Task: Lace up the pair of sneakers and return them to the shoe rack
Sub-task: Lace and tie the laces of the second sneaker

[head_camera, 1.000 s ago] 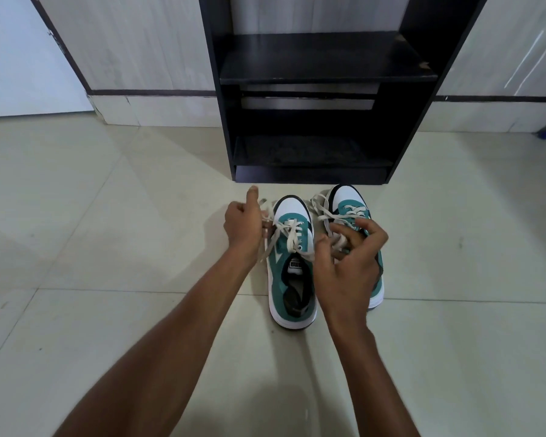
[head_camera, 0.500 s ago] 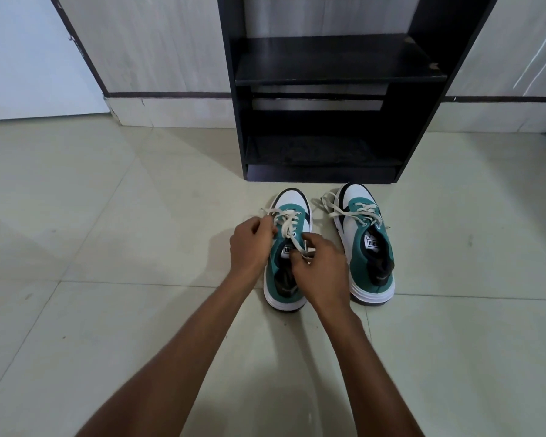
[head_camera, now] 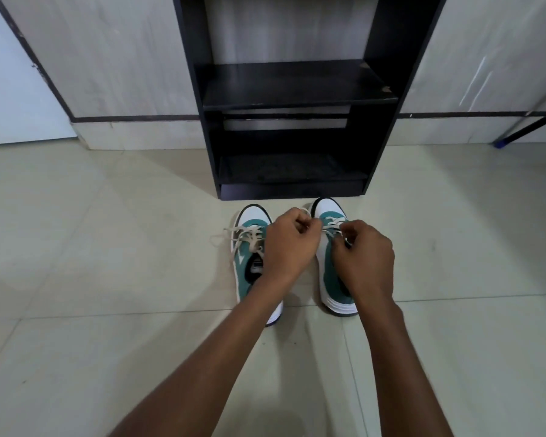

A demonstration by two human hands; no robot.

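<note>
Writing: tongue label on left sneaker (head_camera: 255, 263) unreadable.
Left hand (head_camera: 289, 244): pinching lace (head_camera: 332, 223) of right sneaker (head_camera: 330, 266).
Right hand (head_camera: 364, 260): pinching same lace.
Shoe rack (head_camera: 289, 96): 12 o'clock of sneakers, near.
Floor (head_camera: 108, 247): tiled, under both.

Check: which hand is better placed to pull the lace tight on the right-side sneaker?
Right, marginally. The right hand sits directly over the right-side sneaker, pinching its lace. The left hand reaches across from above the other sneaker, gripping the lace's other end. Likely both pull together.
</note>
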